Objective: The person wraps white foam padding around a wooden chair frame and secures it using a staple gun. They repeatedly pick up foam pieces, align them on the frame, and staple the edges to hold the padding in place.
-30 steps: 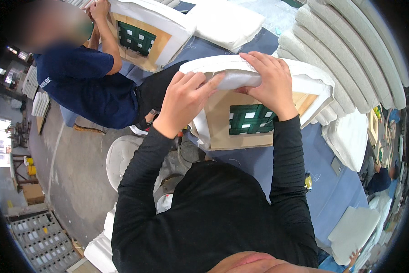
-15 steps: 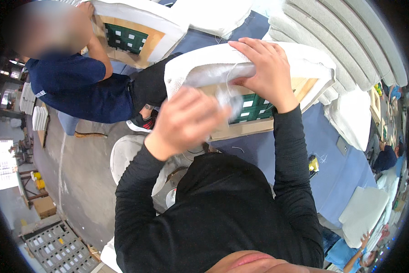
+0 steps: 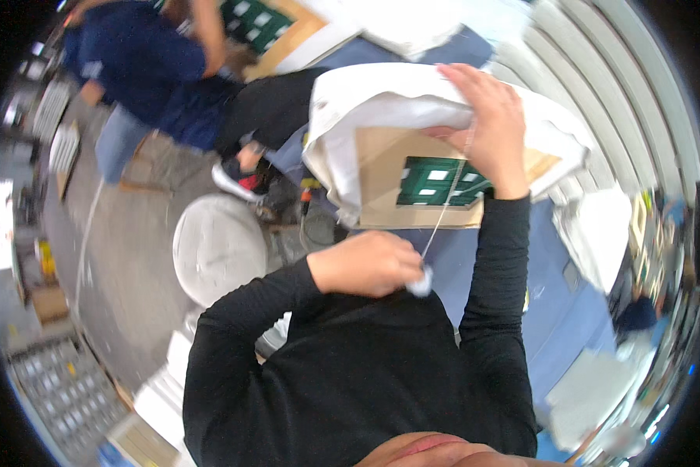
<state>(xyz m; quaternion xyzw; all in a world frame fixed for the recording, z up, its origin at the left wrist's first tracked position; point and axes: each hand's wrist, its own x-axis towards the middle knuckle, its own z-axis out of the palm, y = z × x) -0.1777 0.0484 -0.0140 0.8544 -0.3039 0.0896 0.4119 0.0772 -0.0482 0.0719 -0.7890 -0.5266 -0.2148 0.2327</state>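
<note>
A white padded piece (image 3: 389,89) stands upright before me, with its open side toward me. Inside it show a light wooden board (image 3: 377,179) and green webbing (image 3: 428,180) woven in a grid. My right hand (image 3: 499,128) clasps the upper rim, fingers over the white cover and thumb behind it. A pale thread (image 3: 444,212) runs taut from beside that hand down to my left hand (image 3: 369,265). My left hand is closed at chest height around the thread's lower end, and a small white bundle (image 3: 420,283), blurred, shows at its fingertips.
A blue-covered table (image 3: 568,296) lies under the piece. Pale curved pads (image 3: 599,86) are stacked at the far right. Another person (image 3: 147,70) in dark blue works at the far left on a similar piece. A round grey stool (image 3: 219,247) stands left of me.
My left hand has drawn down and toward my chest, pulling the thread taut. My right hand stays on the rim. The view has shifted, and the other person leans farther away.
</note>
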